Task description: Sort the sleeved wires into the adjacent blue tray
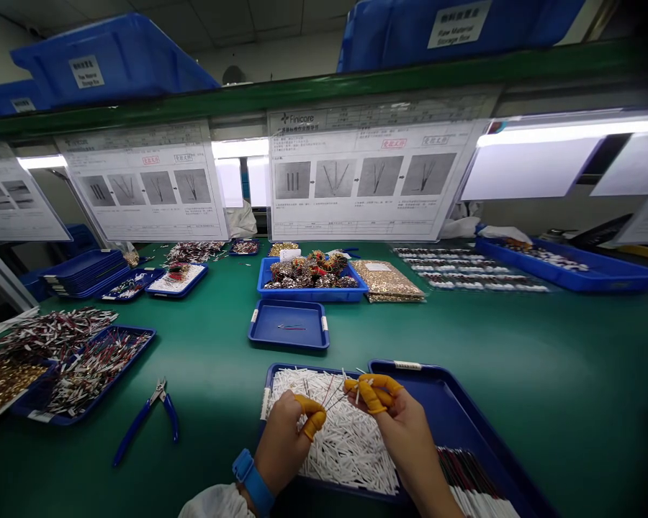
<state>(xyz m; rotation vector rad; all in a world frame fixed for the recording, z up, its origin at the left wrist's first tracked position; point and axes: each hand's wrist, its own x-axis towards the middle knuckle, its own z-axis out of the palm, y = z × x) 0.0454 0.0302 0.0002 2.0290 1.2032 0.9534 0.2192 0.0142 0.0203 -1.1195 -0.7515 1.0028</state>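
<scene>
My left hand (286, 428), with yellow finger cots and a blue wrist strap, is pinched closed on thin dark wires (332, 397) that fan out from its fingertips. Facing it, my right hand (397, 414) also wears yellow cots. Its closed fingers hold a small white tube (357, 395) at the wires' ends; whether a wire is inside the tube I cannot tell. Both hands are above a blue tray heaped with short white tubes (348, 446). Right of that, partly behind my right forearm, a larger blue tray (437, 396) holds a row of dark and red wires with white ends (472, 478).
Blue-handled cutters (150, 417) lie at left, near a tray of cut wire pieces (94, 370). A small blue tray (289, 338) with a few wires stands ahead, before a blue bin (313, 293) of wire bundles. Instruction sheets (356, 173) hang beneath the green shelf (281, 93).
</scene>
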